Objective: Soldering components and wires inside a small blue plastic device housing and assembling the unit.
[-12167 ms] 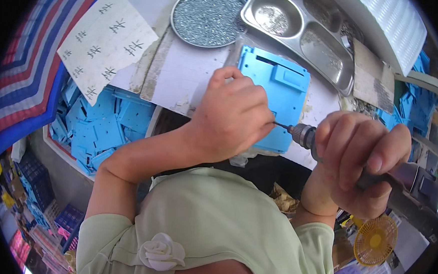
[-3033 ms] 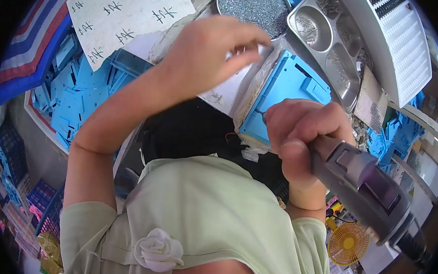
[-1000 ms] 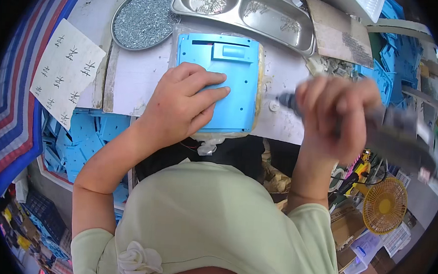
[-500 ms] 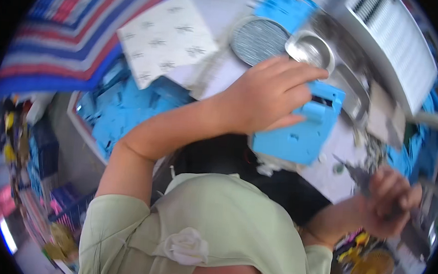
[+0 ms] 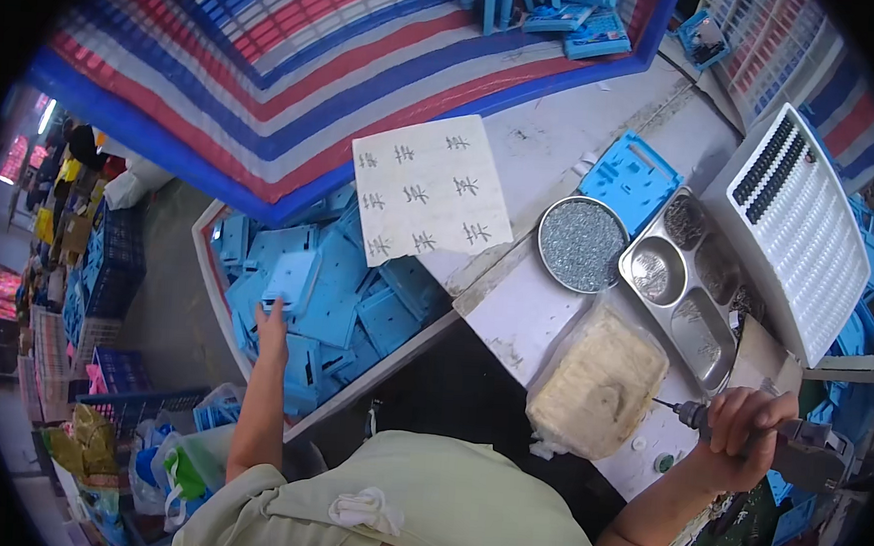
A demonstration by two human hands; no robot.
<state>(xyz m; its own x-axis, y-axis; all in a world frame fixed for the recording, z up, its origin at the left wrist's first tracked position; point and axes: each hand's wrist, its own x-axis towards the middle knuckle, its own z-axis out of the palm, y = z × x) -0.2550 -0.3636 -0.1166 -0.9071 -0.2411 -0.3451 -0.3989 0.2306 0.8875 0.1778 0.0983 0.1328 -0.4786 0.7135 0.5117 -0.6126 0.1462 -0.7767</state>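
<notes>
My left hand [image 5: 272, 325] is at the far left, over a bin of blue plastic casings [image 5: 389, 315]. Its fingers pinch the near edge of a lighter-looking blue plastic casing [image 5: 293, 278] lying on top of the pile. On the right, my right hand [image 5: 742, 432] is wrapped around a power screwdriver [image 5: 814, 456], whose thin bit points left. Beyond that bit sits a cream foam block [image 5: 600, 383] with a worn hollow and plastic wrapped around it; nothing lies on it.
Behind the block are a round dish of small metal screws [image 5: 581, 244], a steel compartment tray [image 5: 688, 333] and another blue casing [image 5: 628, 183]. A white rack [image 5: 795, 235] holds black parts. Marked cardboard [image 5: 432, 188] lies beside a striped crate [image 5: 365, 139].
My left hand has moved left from the foam block to the bin, and the blue casing is gone from the block. My right hand still holds the screwdriver. The view has shifted.
</notes>
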